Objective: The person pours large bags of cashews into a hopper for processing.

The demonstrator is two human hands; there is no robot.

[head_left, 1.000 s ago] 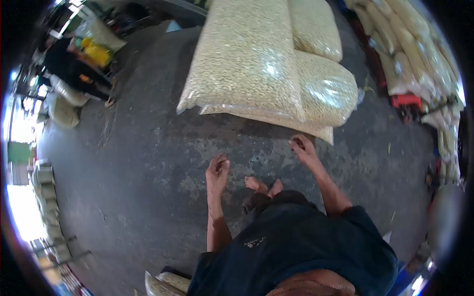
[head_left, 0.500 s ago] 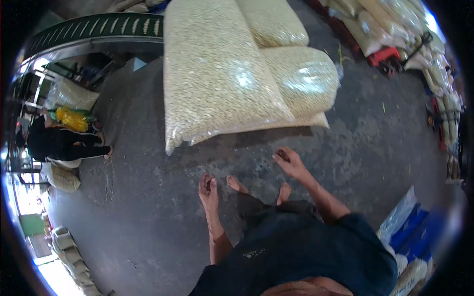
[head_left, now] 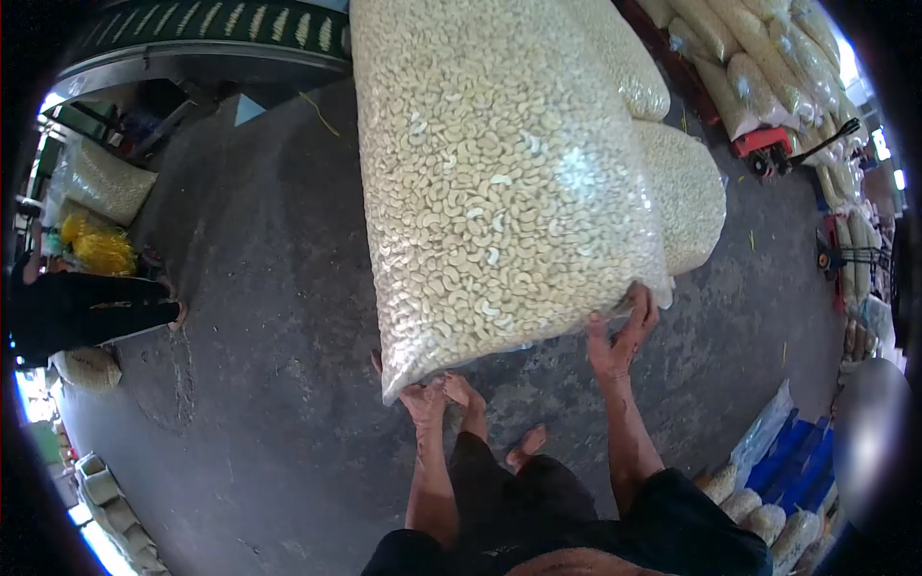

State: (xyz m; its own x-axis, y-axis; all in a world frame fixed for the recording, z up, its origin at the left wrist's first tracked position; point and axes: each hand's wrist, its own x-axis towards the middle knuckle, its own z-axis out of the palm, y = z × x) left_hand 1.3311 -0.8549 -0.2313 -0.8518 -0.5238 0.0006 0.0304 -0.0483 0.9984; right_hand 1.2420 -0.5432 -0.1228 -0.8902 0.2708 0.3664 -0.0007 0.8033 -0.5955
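A large clear plastic bag of cashew nuts [head_left: 490, 192] fills the upper middle of the head view, its near end close to my legs. At its near left corner, my left hand [head_left: 423, 401] is closed on the plastic, with some fingers hidden under the bag. My right hand [head_left: 622, 336] grips the near right corner, thumb and fingers bent around the edge. Beneath and beyond it, to the right, lies another cashew bag [head_left: 680, 192].
A green conveyor [head_left: 202, 24] runs along the back left. On the left, a person in dark clothes [head_left: 96, 307] stands near yellow strands [head_left: 96, 245]. A red pallet jack [head_left: 764, 144] and stacked bags [head_left: 768, 48] stand back right. A blue pallet [head_left: 797, 461] lies front right.
Both hands have gone from loosely curled in the air to holding the top bag's near corners. The bag now appears nearer and larger, and my view has shifted.
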